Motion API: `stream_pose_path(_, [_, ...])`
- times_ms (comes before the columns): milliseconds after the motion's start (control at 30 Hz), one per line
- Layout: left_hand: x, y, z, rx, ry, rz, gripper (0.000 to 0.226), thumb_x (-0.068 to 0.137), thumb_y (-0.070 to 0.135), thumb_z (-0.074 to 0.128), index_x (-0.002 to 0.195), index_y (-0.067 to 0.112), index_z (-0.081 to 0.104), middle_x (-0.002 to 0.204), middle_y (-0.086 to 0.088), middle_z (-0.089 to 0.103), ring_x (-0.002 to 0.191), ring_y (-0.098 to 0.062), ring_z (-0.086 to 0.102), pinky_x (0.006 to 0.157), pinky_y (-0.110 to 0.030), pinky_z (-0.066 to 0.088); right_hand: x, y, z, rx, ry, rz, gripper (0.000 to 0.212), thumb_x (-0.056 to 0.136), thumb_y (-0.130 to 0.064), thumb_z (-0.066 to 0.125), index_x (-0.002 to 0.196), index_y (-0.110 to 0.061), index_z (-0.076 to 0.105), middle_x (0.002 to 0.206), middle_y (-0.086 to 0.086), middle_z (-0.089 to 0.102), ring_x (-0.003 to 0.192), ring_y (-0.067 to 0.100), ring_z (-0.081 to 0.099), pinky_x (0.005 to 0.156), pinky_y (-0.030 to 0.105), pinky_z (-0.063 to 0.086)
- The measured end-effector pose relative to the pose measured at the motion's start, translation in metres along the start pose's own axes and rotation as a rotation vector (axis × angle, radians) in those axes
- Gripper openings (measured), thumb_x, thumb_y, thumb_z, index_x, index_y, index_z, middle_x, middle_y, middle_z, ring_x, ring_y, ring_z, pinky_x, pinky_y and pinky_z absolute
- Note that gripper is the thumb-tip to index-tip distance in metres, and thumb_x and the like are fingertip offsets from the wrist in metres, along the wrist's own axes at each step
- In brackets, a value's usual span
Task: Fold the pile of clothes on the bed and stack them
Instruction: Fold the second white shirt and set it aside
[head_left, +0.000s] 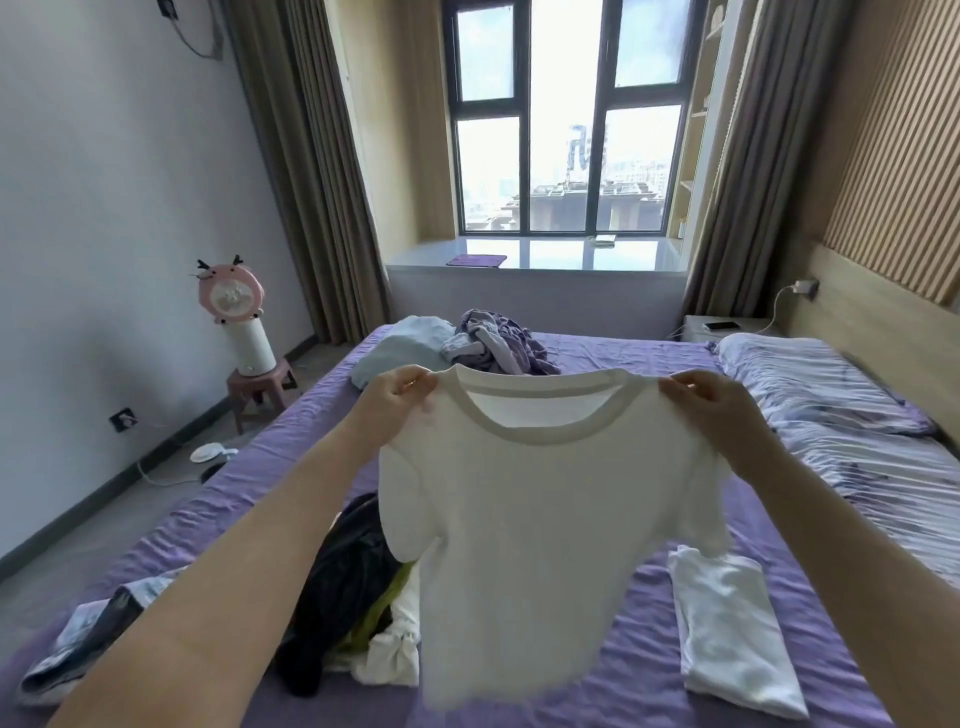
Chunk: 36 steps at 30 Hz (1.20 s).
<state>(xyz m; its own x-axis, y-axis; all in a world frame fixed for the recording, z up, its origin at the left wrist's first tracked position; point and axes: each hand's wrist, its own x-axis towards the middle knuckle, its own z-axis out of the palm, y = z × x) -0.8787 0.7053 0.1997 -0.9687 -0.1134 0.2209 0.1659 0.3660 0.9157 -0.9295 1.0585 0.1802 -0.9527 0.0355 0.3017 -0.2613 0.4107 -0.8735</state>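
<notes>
A white T-shirt (540, 525) with a grey neckband hangs in the air over the purple bed (639, 670). My left hand (400, 402) pinches its left shoulder and my right hand (711, 410) pinches its right shoulder, both arms stretched forward. Under the shirt at the left lies a loose pile of clothes (353, 592): black, yellow-green and white pieces. A folded white garment (727, 634) lies flat on the sheet at the lower right. The shirt hides part of the pile.
A second heap of lilac and pale blue clothes (467, 345) sits at the bed's far end. A patterned quilt and pillow (841, 410) lie along the right side. A pink fan on a stool (244, 332) stands left of the bed; a nightstand with a phone (722, 326) at far right.
</notes>
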Motion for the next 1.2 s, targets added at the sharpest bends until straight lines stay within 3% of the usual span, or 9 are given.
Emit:
stream_pose_path(100, [-0.006, -0.006, 0.000, -0.004, -0.004, -0.014, 0.016, 0.096, 0.021, 0.055, 0.089, 0.010, 0.065, 0.065, 0.003, 0.053, 0.056, -0.008, 0.050, 0.052, -0.019, 0.046, -0.018, -0.006, 0.002, 0.110, 0.031, 0.017, 0.007, 0.086, -0.023, 0.067, 0.083, -0.018, 0.070, 0.067, -0.005, 0.062, 0.059, 0.006, 0.052, 0.056, 0.012, 0.041])
stream_pose_path(200, [-0.009, -0.012, -0.004, 0.061, 0.029, 0.038, 0.017, 0.095, 0.025, 0.056, 0.087, 0.015, 0.067, 0.060, 0.010, 0.053, 0.048, 0.002, 0.045, 0.047, -0.011, 0.038, -0.036, -0.012, 0.002, 0.144, 0.053, 0.052, 0.006, 0.085, -0.024, 0.068, 0.083, -0.018, 0.070, 0.066, -0.004, 0.061, 0.057, 0.007, 0.053, 0.056, 0.015, 0.043])
stream_pose_path(300, [-0.018, -0.024, -0.013, 0.158, -0.006, 0.081, 0.017, 0.094, 0.030, 0.057, 0.087, 0.021, 0.069, 0.067, 0.007, 0.058, 0.055, 0.000, 0.047, 0.055, -0.014, 0.039, -0.056, -0.016, 0.005, 0.127, 0.061, 0.080, 0.006, 0.085, -0.022, 0.068, 0.085, -0.017, 0.070, 0.070, -0.003, 0.062, 0.064, 0.010, 0.053, 0.064, 0.022, 0.043])
stream_pose_path(400, [-0.035, -0.044, -0.020, 0.192, -0.058, 0.066, 0.017, 0.092, 0.032, 0.059, 0.083, 0.022, 0.069, 0.073, 0.002, 0.061, 0.066, -0.009, 0.049, 0.066, -0.025, 0.040, -0.083, -0.015, 0.014, 0.120, 0.043, 0.123, 0.006, 0.085, -0.021, 0.068, 0.086, -0.016, 0.071, 0.072, -0.002, 0.063, 0.064, 0.009, 0.054, 0.060, 0.016, 0.044])
stream_pose_path(533, [-0.065, -0.067, -0.026, 0.195, -0.103, 0.037, 0.016, 0.092, 0.032, 0.060, 0.078, 0.031, 0.067, 0.071, 0.003, 0.059, 0.064, -0.010, 0.048, 0.063, -0.023, 0.039, -0.126, -0.013, 0.030, 0.154, 0.071, 0.207, 0.008, 0.084, -0.021, 0.069, 0.088, -0.015, 0.072, 0.072, -0.003, 0.065, 0.061, 0.004, 0.057, 0.057, 0.013, 0.047])
stream_pose_path(967, [-0.127, -0.091, -0.033, -0.004, -0.167, -0.046, 0.015, 0.090, 0.032, 0.063, 0.086, 0.021, 0.073, 0.076, 0.003, 0.065, 0.069, -0.011, 0.054, 0.066, -0.029, 0.045, -0.222, -0.022, 0.040, 0.250, 0.020, 0.349, 0.003, 0.081, -0.020, 0.071, 0.080, -0.017, 0.073, 0.067, -0.004, 0.069, 0.059, 0.006, 0.061, 0.055, 0.018, 0.050])
stream_pose_path(1133, [-0.138, -0.122, -0.012, 0.082, -0.216, -0.098, 0.018, 0.092, 0.030, 0.061, 0.087, 0.016, 0.072, 0.065, 0.005, 0.058, 0.061, -0.013, 0.048, 0.059, -0.030, 0.038, -0.219, 0.005, 0.047, 0.155, -0.020, 0.381, 0.007, 0.082, -0.019, 0.071, 0.084, -0.012, 0.073, 0.068, -0.004, 0.068, 0.059, 0.002, 0.059, 0.054, 0.014, 0.048])
stream_pose_path(1200, [-0.147, -0.147, 0.004, 0.135, -0.274, -0.171, 0.022, 0.092, 0.032, 0.061, 0.091, 0.014, 0.073, 0.071, 0.003, 0.061, 0.064, -0.012, 0.052, 0.061, -0.028, 0.040, -0.222, 0.033, 0.059, 0.104, -0.077, 0.426, 0.008, 0.083, -0.020, 0.070, 0.083, -0.012, 0.073, 0.069, -0.006, 0.067, 0.060, 0.000, 0.058, 0.055, 0.012, 0.046])
